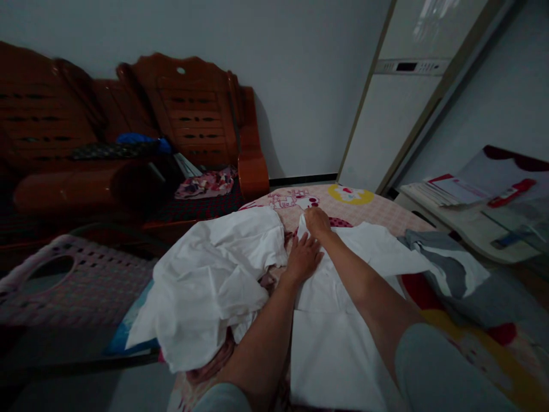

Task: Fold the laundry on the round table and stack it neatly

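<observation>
A white garment point(334, 337) lies spread on a patterned round cloth point(377, 203) in front of me. My left hand point(303, 257) rests on its upper left part, fingers spread. Just beyond it, my right hand point(317, 223) is closed on the garment's far left edge, a white corner of fabric standing up beside the fingers. To the left of my arms sits a crumpled heap of white cloth point(206, 274). A grey and white garment point(454, 269) lies at the right side of the table.
Beyond the table at left stands a carved wooden sofa point(193, 109) with a floral cloth point(206, 183) on its seat. A pink woven basket point(86, 286) is at the left. Papers point(454, 189) lie on a side table at right, near a tall white cabinet-like unit point(386, 114).
</observation>
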